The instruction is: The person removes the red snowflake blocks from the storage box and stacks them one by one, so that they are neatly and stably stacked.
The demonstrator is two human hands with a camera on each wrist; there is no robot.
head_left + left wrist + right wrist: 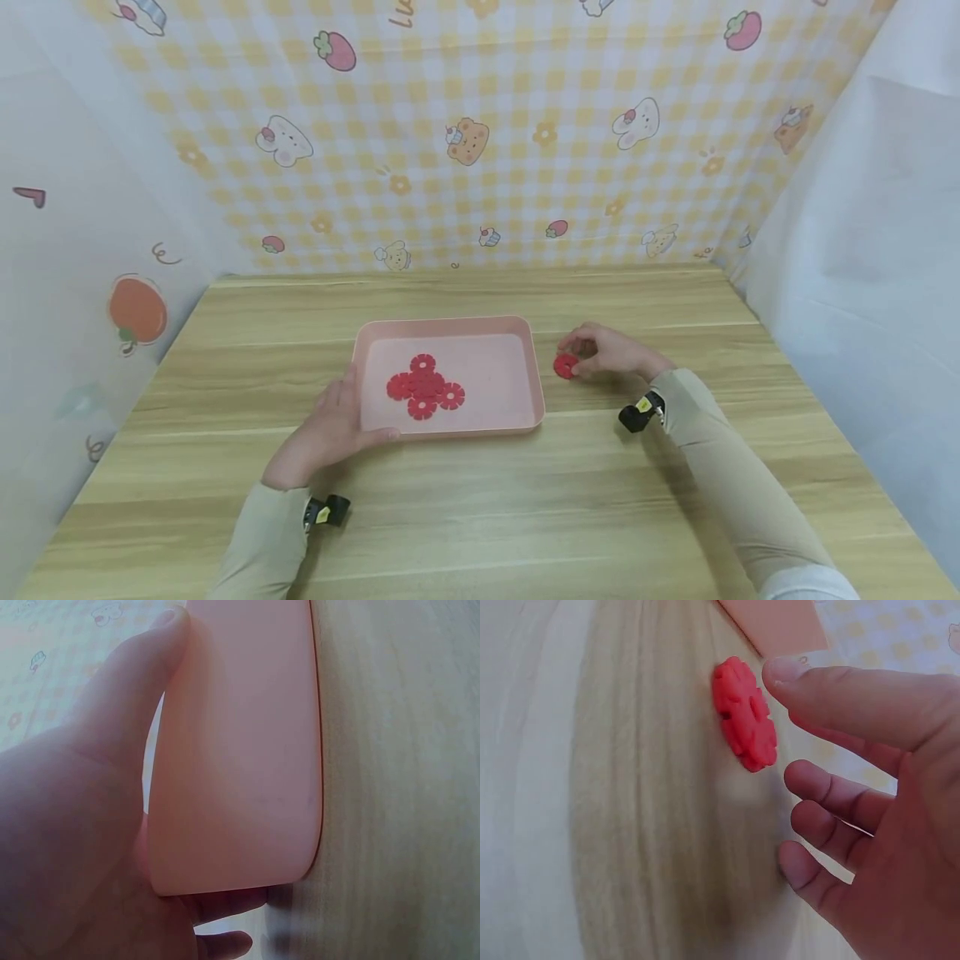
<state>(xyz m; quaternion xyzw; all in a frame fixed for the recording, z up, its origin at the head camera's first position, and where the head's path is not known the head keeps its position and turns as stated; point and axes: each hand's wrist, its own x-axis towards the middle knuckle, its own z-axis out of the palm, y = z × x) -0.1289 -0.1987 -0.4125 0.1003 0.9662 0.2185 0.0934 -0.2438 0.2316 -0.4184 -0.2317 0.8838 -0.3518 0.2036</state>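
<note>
Left hand [326, 425]: grip spread against pink tray [495, 379] corner | Right hand [615, 350]: grip parted, thumb just beside loose disc [562, 367], red, on bench [487, 517] | Red disc cluster [424, 387]: inside tray, left of centre

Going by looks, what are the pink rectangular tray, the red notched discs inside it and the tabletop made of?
Pink rectangular tray: probably moulded plastic, satin finish; smooth, rounded corners.
Red notched discs: likely plastic, fairly matte; uniform colour, regular slots.
Pale wood-grain tabletop: wood or printed laminate, low sheen; streaked grain fits either.
</note>
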